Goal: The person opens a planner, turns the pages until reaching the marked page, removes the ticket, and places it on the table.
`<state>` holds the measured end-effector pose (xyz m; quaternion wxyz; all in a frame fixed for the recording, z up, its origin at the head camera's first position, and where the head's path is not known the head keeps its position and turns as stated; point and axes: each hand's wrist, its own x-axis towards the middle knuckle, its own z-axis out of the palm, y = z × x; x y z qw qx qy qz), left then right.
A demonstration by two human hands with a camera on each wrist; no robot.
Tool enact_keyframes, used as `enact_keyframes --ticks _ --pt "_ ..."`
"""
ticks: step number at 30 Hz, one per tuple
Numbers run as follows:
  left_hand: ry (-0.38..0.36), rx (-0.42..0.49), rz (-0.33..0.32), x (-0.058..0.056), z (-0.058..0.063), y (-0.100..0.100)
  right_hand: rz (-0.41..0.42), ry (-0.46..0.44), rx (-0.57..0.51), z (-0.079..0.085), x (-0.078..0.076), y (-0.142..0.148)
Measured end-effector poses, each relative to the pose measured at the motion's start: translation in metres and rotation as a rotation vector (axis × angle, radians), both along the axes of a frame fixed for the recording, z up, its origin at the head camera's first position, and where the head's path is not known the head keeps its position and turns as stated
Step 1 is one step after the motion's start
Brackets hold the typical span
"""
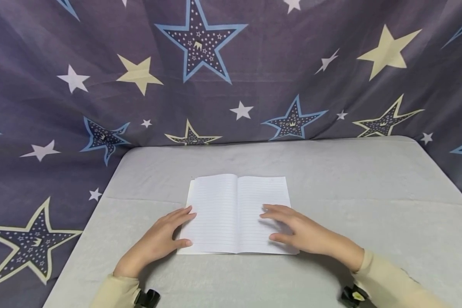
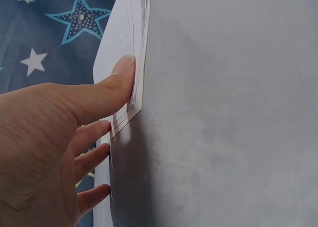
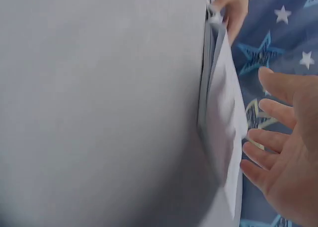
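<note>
An open notebook (image 1: 215,214) with lined white pages lies on the grey cloth surface, its spine running away from me. My left hand (image 1: 161,235) rests at its left edge, thumb and fingertips spread over the page margin. In the left wrist view the thumb (image 2: 117,85) lies on the page stack near a corner. Over the right page is my right hand (image 1: 304,229), fingers apart and holding nothing. The right wrist view shows those fingers (image 3: 271,137) loosely extended, apart from the notebook (image 3: 221,103).
A light grey cloth (image 1: 369,192) covers the table under the notebook. Behind and to the sides hangs a dark curtain (image 1: 262,55) printed with stars. Small black devices (image 1: 148,298) sit at both wrists, by the beige sleeves.
</note>
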<state>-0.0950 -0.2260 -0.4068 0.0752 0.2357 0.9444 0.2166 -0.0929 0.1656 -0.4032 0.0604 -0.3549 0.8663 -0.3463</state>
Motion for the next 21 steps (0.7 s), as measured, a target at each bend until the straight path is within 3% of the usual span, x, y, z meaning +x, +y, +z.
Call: enact_keyframes --ticks 9,16,21 --pt "-0.013 0.0 -0.005 0.0 0.001 -0.001 -0.003 -0.011 0.127 -0.011 0.002 0.04" --pt "-0.025 0.005 -0.001 0.0 0.0 -0.002 -0.026 0.028 0.133 -0.017 0.003 0.042" --pt "-0.028 0.008 -0.002 0.0 -0.001 -0.003 -0.094 0.074 0.128 -0.016 0.004 0.035"
